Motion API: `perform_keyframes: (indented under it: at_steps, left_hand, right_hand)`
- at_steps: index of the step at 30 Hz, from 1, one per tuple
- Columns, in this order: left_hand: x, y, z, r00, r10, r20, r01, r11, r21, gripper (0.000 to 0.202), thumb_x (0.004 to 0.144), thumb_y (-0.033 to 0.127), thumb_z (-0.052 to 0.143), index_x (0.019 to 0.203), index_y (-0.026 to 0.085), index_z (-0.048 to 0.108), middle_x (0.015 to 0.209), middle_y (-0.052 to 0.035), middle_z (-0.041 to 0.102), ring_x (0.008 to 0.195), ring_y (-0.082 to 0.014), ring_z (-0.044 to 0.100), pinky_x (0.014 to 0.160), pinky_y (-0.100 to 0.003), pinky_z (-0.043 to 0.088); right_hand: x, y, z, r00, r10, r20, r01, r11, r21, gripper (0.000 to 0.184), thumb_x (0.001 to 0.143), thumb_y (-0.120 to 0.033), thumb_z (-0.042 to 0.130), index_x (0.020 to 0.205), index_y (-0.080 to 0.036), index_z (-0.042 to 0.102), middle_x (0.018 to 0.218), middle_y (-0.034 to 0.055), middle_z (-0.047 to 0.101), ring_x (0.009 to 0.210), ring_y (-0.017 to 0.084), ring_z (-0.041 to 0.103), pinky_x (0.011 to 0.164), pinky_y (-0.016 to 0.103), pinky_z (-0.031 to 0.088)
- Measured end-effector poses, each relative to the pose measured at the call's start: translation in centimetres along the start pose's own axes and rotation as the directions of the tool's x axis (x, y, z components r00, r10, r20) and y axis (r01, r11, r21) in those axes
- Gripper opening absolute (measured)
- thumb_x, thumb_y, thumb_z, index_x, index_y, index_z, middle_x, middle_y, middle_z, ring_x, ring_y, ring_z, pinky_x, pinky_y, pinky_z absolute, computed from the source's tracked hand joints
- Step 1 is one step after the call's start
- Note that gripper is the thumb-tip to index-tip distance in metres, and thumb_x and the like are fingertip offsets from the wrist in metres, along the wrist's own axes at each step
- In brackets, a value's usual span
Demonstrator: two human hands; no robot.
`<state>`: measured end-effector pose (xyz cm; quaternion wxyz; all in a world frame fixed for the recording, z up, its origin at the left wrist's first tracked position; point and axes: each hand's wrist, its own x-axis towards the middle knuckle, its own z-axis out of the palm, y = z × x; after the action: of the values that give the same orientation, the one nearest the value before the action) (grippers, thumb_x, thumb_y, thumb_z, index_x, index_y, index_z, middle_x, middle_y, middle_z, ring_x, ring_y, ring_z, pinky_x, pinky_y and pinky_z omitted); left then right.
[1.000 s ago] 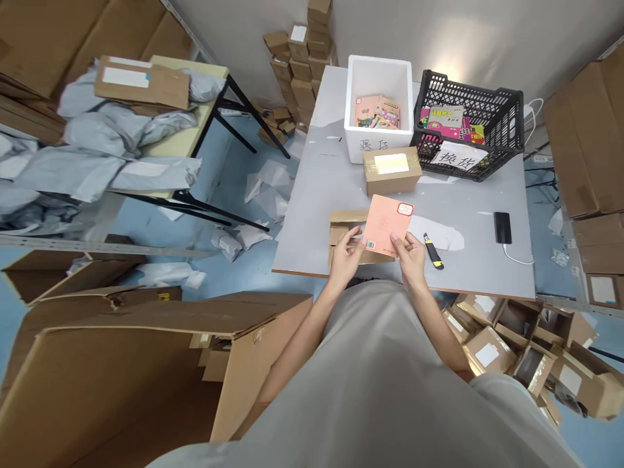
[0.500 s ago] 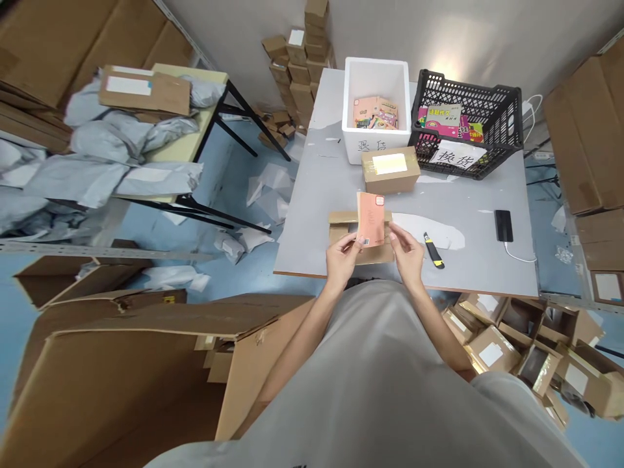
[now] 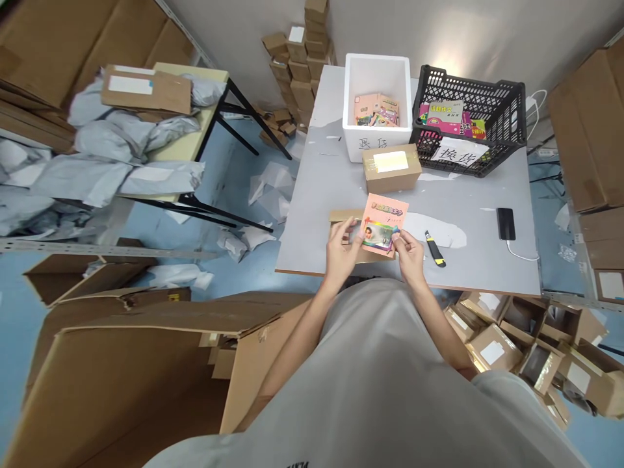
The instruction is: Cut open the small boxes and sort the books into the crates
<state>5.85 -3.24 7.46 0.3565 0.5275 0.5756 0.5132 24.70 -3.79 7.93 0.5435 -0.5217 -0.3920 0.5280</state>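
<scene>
A thin pink book [image 3: 383, 224] with a colour picture on its cover is held above an opened cardboard box [image 3: 341, 216] at the table's near edge. My right hand [image 3: 411, 257] pinches its lower right corner, thumb on the front. Beside its left edge is my left hand [image 3: 341, 255], fingers loosely curled and apart from the thumb. The left thumb is close to the edge; whether it touches is unclear. Book and hands hide much of the box. A black and yellow utility knife [image 3: 435, 249] lies right of my right hand.
Behind the book sits a taped carton [image 3: 391, 170]. A white foam bin [image 3: 377, 140] and a black plastic crate [image 3: 472, 91], both with books, stand at the back. A phone [image 3: 506, 224] with a cable lies right. A large open carton [image 3: 146, 338] is at my left.
The pink book has turned from its plain back to its picture cover and shifted right. My left fingers have come off it, while my right hand now grips its lower right corner.
</scene>
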Motion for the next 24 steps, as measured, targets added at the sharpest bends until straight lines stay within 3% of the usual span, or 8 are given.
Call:
perform_keyframes:
  at_steps: [3,6,10,14,17,20,22,24]
  left_hand:
    - [1.1,-0.5,-1.1,0.983,-0.134,0.125,0.150,0.981,-0.124,0.054,0.100,0.067,0.080,0.128,0.021,0.087,0.128,-0.0129,0.085,0.111,-0.0262,0.079,0.092,-0.036,0.063]
    - [1.2,0.2,-1.4,0.981,-0.120,0.150,0.142,0.979,-0.145,0.046,0.098,0.061,0.085,0.122,0.022,0.088,0.119,-0.0095,0.087,0.102,-0.0235,0.078,0.087,-0.034,0.061]
    - [0.0,2.6,-0.7,0.990,0.099,0.104,-0.099,0.995,-0.006,0.023,0.103,0.046,0.083,0.115,0.028,0.091,0.107,-0.0062,0.085,0.100,-0.0219,0.076,0.083,-0.034,0.060]
    - [-2.1,4.1,1.0,0.910,0.358,0.210,-0.384,0.918,0.095,0.013,0.107,0.028,0.080,0.114,0.031,0.091,0.100,-0.0049,0.082,0.097,-0.0220,0.074,0.088,-0.039,0.061]
    - [-3.1,4.2,1.9,0.871,0.420,0.256,-0.455,0.886,0.094,0.017,0.107,0.021,0.078,0.114,0.032,0.090,0.099,-0.0045,0.082,0.095,-0.0215,0.074,0.085,-0.038,0.060]
    - [-2.4,3.5,1.7,0.932,0.311,0.187,-0.324,0.945,0.041,0.010,0.107,0.030,0.080,0.111,0.030,0.089,0.100,-0.0048,0.081,0.092,-0.0201,0.075,0.085,-0.036,0.061]
    - [-1.1,2.5,1.0,0.986,0.134,0.104,-0.131,0.991,-0.039,0.018,0.104,0.043,0.084,0.111,0.027,0.088,0.101,-0.0055,0.082,0.089,-0.0193,0.076,0.081,-0.034,0.062]
    - [0.4,1.0,0.2,0.996,-0.068,0.055,0.076,0.985,-0.153,0.037,0.095,0.056,0.089,0.111,0.023,0.086,0.101,-0.0067,0.083,0.088,-0.0203,0.077,0.079,-0.033,0.064]
  right_hand:
    - [0.2,0.6,-0.1,0.998,0.047,0.049,-0.048,0.999,0.023,0.060,0.088,-0.077,0.084,0.113,-0.023,0.083,0.109,0.0085,0.087,0.101,0.029,0.081,0.096,0.042,0.068]
    - [0.6,1.1,0.0,0.995,0.061,0.083,-0.064,0.997,0.036,0.060,0.088,-0.078,0.084,0.117,-0.025,0.080,0.111,0.0083,0.087,0.102,0.028,0.081,0.098,0.042,0.068]
    - [1.2,1.5,0.3,0.995,0.056,0.084,-0.059,0.997,0.041,0.055,0.091,-0.076,0.079,0.115,-0.028,0.074,0.112,0.0084,0.086,0.105,0.027,0.081,0.101,0.042,0.067]
    - [1.5,1.5,0.8,0.993,0.044,0.107,-0.056,0.992,0.116,0.051,0.085,-0.068,0.085,0.117,-0.030,0.074,0.117,0.0111,0.086,0.117,0.033,0.079,0.103,0.050,0.068]
    - [1.4,1.5,0.8,0.991,0.058,0.117,-0.074,0.987,0.140,0.052,0.080,-0.067,0.087,0.118,-0.032,0.075,0.120,0.0107,0.085,0.117,0.032,0.079,0.101,0.050,0.069]
    - [1.4,1.7,0.3,0.994,0.081,0.069,-0.087,0.992,0.090,0.048,0.082,-0.068,0.087,0.109,-0.030,0.077,0.115,0.0090,0.086,0.106,0.028,0.080,0.099,0.045,0.068]
    - [1.4,1.7,-0.2,0.993,0.108,0.052,-0.110,0.993,0.047,0.049,0.083,-0.070,0.087,0.104,-0.027,0.079,0.106,0.0077,0.086,0.098,0.026,0.079,0.095,0.041,0.067]
    - [1.4,1.6,-0.4,0.990,0.132,0.050,-0.133,0.991,0.029,0.055,0.082,-0.073,0.089,0.105,-0.024,0.082,0.103,0.0073,0.086,0.096,0.025,0.079,0.091,0.039,0.066]
